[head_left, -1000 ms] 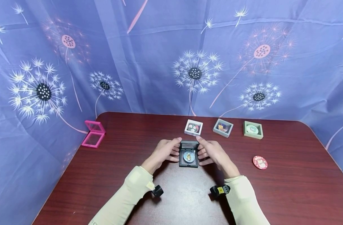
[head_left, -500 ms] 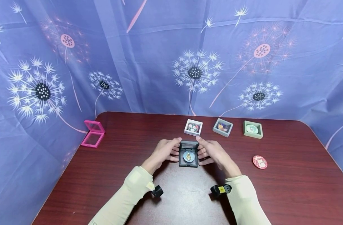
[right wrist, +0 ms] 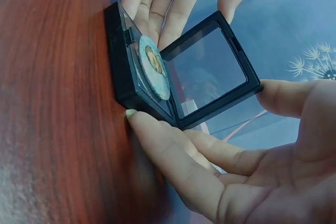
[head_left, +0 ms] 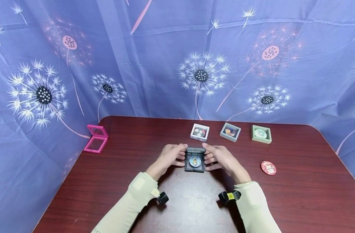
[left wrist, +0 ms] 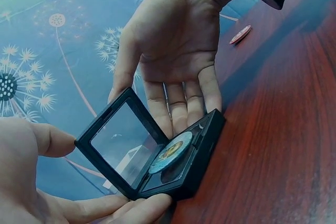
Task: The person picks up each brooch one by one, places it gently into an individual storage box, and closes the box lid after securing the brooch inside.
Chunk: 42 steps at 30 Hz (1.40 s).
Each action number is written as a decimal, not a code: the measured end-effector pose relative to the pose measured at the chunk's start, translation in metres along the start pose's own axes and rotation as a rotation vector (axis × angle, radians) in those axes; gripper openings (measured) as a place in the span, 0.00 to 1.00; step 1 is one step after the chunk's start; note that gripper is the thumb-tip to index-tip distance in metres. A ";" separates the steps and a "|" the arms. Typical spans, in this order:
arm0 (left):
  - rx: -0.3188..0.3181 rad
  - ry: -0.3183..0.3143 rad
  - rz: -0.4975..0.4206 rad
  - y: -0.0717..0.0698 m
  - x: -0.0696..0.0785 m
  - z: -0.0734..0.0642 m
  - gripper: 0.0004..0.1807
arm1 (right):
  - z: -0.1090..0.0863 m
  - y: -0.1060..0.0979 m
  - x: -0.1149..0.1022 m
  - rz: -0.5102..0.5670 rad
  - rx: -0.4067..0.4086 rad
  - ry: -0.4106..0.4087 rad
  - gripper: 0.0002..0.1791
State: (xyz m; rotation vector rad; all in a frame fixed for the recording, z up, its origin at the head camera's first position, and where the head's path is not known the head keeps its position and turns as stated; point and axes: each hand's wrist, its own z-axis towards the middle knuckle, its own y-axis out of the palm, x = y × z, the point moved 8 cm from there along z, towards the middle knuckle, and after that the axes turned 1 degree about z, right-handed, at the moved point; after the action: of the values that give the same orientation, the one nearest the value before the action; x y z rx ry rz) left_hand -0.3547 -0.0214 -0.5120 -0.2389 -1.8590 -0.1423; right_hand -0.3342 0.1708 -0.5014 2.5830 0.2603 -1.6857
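Observation:
A small black display case point(head_left: 194, 169) with a clear-windowed lid point(left wrist: 106, 115) lies on the table in front of the person, its lid raised at a slant. Inside the base sits a round blue badge point(head_left: 195, 161) with a golden figure on it. At the case's left side, the left hand point(head_left: 169, 158) has its thumb on the lid's corner and its other fingers along the base. Mirroring it, the right hand point(head_left: 224, 159) sets its thumb on the lid's opposite corner, fingers against the base's right side.
Behind the case stand a white case point(head_left: 199, 132), a grey-blue case point(head_left: 230, 132) and a green case point(head_left: 261, 134), each with a badge inside. One red badge point(head_left: 269, 168) lies to the right. An opened pink case point(head_left: 96, 144) is at the far left, by the curtain.
The black case's lid has tipped slightly down toward the person, and both thumbs have moved with it. The fingers beside the base have kept their places.

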 end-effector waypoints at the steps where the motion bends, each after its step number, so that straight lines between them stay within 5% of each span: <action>1: 0.002 0.006 0.003 0.000 0.000 0.000 0.29 | 0.000 0.000 0.000 -0.001 -0.001 -0.002 0.30; 11: -0.004 0.032 0.009 0.000 0.000 0.002 0.24 | 0.000 0.001 -0.001 -0.010 -0.013 -0.014 0.34; 42: -0.054 0.031 0.105 0.001 -0.001 0.002 0.21 | -0.002 0.003 -0.001 -0.079 -0.028 -0.041 0.16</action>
State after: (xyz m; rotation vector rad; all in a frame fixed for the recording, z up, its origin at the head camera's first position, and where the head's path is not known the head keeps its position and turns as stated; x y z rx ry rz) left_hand -0.3562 -0.0196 -0.5133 -0.3694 -1.8096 -0.1230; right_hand -0.3325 0.1678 -0.4997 2.5474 0.3867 -1.7450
